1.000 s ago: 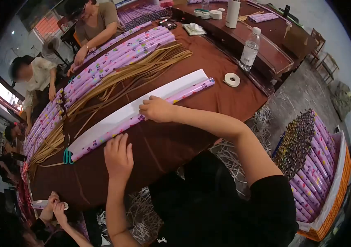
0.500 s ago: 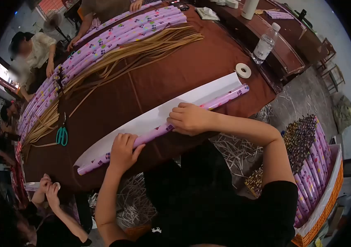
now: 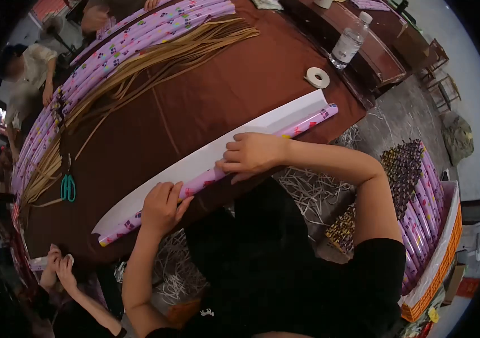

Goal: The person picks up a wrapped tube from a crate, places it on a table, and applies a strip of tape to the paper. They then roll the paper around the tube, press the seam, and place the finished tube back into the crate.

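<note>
A long roll of purple patterned wrapping paper (image 3: 199, 182) lies slantwise along the near edge of the table. Its loose white underside (image 3: 206, 153) spreads flat behind the rolled part. My left hand (image 3: 162, 206) curls over the roll left of its middle, thumb on the near side. Farther right, my right hand (image 3: 256, 154) bends its fingers over the same roll. Palms and fingers hide parts of the tube. Both ends of the tube stick out past my hands.
Teal-handled scissors (image 3: 67, 187), brown strips (image 3: 167, 50), finished purple rolls (image 3: 121, 48), a tape ring (image 3: 317, 78) and a water bottle (image 3: 348, 42) surround the work. An orange basket (image 3: 448, 259) of rolls stands right. A co-worker's hands (image 3: 61, 267) are lower left.
The roll has turned a little under my hands, showing different printed figures. My right hand sits slightly farther left along it. The whole view has shifted.
</note>
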`<action>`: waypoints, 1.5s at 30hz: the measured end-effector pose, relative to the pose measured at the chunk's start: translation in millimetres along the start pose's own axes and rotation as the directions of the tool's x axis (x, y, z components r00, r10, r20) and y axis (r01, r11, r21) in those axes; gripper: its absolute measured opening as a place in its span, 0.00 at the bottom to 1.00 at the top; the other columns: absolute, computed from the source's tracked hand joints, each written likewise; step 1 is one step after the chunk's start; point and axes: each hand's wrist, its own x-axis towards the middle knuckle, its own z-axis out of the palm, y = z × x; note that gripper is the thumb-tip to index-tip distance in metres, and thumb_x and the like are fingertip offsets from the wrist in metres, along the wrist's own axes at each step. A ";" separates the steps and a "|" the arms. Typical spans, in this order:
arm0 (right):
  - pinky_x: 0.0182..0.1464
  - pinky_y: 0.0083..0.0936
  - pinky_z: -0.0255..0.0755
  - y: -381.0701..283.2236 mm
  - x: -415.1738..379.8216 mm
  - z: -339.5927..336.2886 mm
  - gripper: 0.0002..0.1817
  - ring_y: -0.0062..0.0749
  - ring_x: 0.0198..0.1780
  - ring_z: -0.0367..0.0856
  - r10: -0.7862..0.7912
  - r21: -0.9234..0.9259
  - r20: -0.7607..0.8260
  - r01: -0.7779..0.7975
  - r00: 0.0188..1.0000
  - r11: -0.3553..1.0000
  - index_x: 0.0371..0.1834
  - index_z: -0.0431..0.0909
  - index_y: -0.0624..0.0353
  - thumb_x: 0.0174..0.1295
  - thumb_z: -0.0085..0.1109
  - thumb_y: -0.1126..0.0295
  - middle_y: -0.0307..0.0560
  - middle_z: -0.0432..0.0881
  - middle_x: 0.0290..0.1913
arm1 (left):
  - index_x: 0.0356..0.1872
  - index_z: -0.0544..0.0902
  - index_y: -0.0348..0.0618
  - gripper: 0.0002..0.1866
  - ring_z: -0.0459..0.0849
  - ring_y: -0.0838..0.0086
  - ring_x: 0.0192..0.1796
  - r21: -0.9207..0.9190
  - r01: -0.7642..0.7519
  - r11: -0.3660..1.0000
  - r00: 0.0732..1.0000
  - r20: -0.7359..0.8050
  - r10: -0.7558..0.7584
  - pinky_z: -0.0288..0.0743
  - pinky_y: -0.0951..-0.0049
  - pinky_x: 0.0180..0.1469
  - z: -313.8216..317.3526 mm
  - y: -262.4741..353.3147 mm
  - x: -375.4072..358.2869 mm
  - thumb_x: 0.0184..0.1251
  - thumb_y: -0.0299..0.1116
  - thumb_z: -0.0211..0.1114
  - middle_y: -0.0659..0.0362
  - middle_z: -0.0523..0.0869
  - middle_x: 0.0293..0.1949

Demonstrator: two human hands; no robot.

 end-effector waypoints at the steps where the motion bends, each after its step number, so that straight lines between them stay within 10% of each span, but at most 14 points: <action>1: 0.38 0.29 0.72 0.8 0.6 -1.1 0.21 0.30 0.37 0.75 0.013 -0.005 0.002 -0.013 1.000 1.000 0.49 0.75 0.55 0.61 0.61 0.52 0.38 0.74 0.33 | 0.46 0.81 0.34 0.21 0.79 0.58 0.37 0.002 -0.022 1.000 1.000 -0.016 0.022 0.75 0.63 0.38 0.4 -0.2 1.2 0.53 0.32 0.76 0.50 0.80 0.37; 12: 0.42 0.31 0.72 0.7 10.2 4.7 0.18 0.35 0.40 0.78 0.172 0.089 0.006 -0.172 0.985 0.981 0.49 0.77 0.56 0.60 0.63 0.59 0.40 0.76 0.35 | 0.51 0.81 0.37 0.24 0.77 0.64 0.43 0.097 0.170 0.981 0.985 -0.028 -0.168 0.72 0.64 0.46 3.9 3.8 -0.3 0.59 0.43 0.70 0.56 0.79 0.40; 20: 0.42 0.32 0.74 14.4 13.7 3.2 0.23 0.35 0.40 0.79 0.103 0.000 0.155 -0.104 0.983 0.995 0.51 0.74 0.57 0.62 0.59 0.51 0.40 0.77 0.34 | 0.51 0.80 0.36 0.24 0.77 0.63 0.38 0.064 -0.017 0.998 0.998 -0.063 0.021 0.76 0.68 0.43 4.9 -14.0 6.1 0.56 0.39 0.72 0.56 0.79 0.36; 39: 0.36 0.31 0.71 8.1 -24.2 -7.2 0.22 0.32 0.36 0.76 0.113 0.023 -0.049 -0.112 0.992 0.993 0.47 0.75 0.56 0.60 0.62 0.50 0.39 0.74 0.32 | 0.50 0.82 0.39 0.22 0.75 0.61 0.36 0.072 0.066 0.995 0.985 -0.162 -0.053 0.72 0.64 0.39 17.8 31.3 22.9 0.53 0.33 0.71 0.55 0.77 0.36; 42: 0.40 0.37 0.71 32.6 -45.4 -40.7 0.24 0.39 0.40 0.77 0.454 -0.120 -0.213 -0.484 0.865 0.867 0.44 0.78 0.58 0.58 0.64 0.47 0.44 0.77 0.36 | 0.50 0.82 0.37 0.22 0.75 0.60 0.36 0.013 0.044 0.999 0.987 -0.154 -0.041 0.73 0.64 0.40 22.3 23.8 21.7 0.53 0.33 0.72 0.55 0.77 0.35; 45: 0.47 0.41 0.70 78.1 -110.3 -66.1 0.23 0.45 0.48 0.78 0.837 -0.488 -0.306 -0.830 0.454 0.271 0.38 0.82 0.59 0.58 0.63 0.47 0.48 0.82 0.42 | 0.51 0.82 0.36 0.23 0.75 0.60 0.36 0.034 0.042 0.999 0.991 -0.125 -0.037 0.74 0.64 0.41 21.0 21.2 22.2 0.53 0.33 0.71 0.55 0.77 0.35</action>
